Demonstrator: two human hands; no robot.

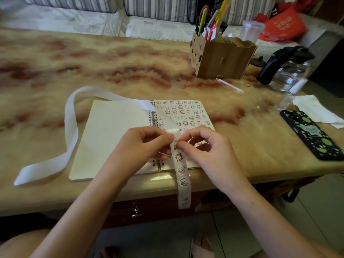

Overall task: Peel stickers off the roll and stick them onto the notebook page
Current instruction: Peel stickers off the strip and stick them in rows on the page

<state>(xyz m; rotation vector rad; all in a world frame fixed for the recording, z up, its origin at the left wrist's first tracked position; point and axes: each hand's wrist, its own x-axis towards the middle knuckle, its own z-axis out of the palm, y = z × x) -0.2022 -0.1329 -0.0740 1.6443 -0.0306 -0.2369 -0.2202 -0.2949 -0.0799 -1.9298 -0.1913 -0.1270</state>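
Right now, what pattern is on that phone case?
Black phone case with green and white spots, in the head view.

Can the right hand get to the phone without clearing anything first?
Probably yes. The phone lies flat on the table's right side, with bare tabletop between it and the right hand. But that hand is pinching the sticker strip and would need to let go first.

You are not seeing any text you can read: the pale markings on the crumpled red plastic bag [283,25] are showing only as blur, and the white sticker strip [181,172] is carrying cartoon figures, no words.
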